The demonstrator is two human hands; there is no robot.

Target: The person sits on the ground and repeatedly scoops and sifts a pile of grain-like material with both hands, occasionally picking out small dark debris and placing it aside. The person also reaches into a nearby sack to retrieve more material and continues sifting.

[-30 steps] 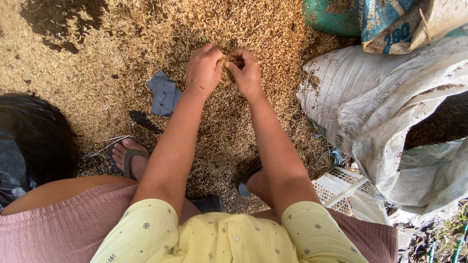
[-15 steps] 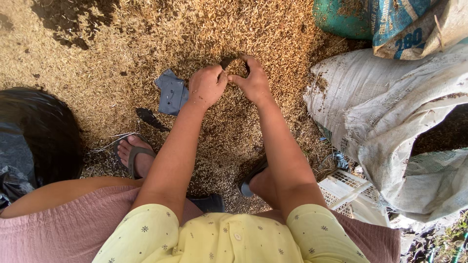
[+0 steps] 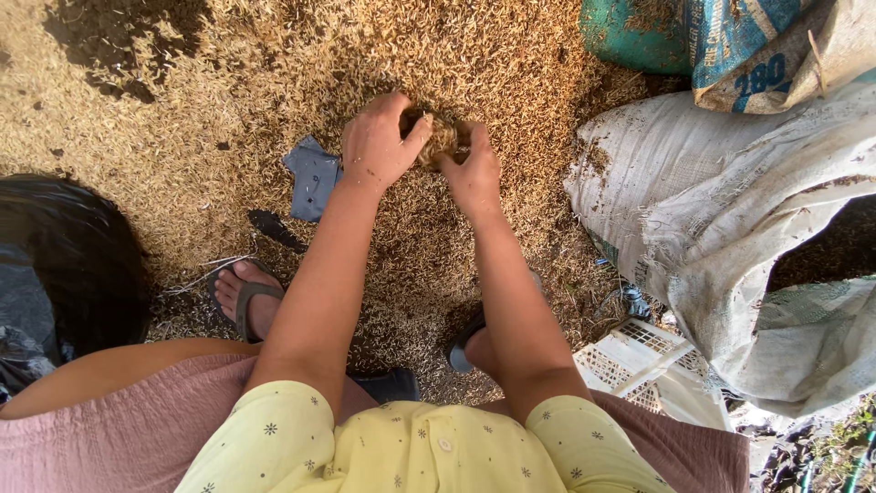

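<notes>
Rubbing a clump of husked grain (image 3: 442, 139) between them, your left hand (image 3: 376, 144) and right hand (image 3: 474, 173) clench it above the grain-strewn ground (image 3: 182, 146); next, keep steady, even pressure.

The person wears a pale yellow short-sleeved top (image 3: 429, 452) printed with small dark flower sprigs and closed by a round button, over dusty pink cloth trousers (image 3: 128, 429); below, grey flip-flop sandals (image 3: 242, 301).

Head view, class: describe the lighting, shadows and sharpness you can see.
Head view: hard sunlight on the husk-strewn ground; left hand and right hand sharp, a short shadow under the arms; white sack brightly lit; dark bag in deep shade.
</notes>
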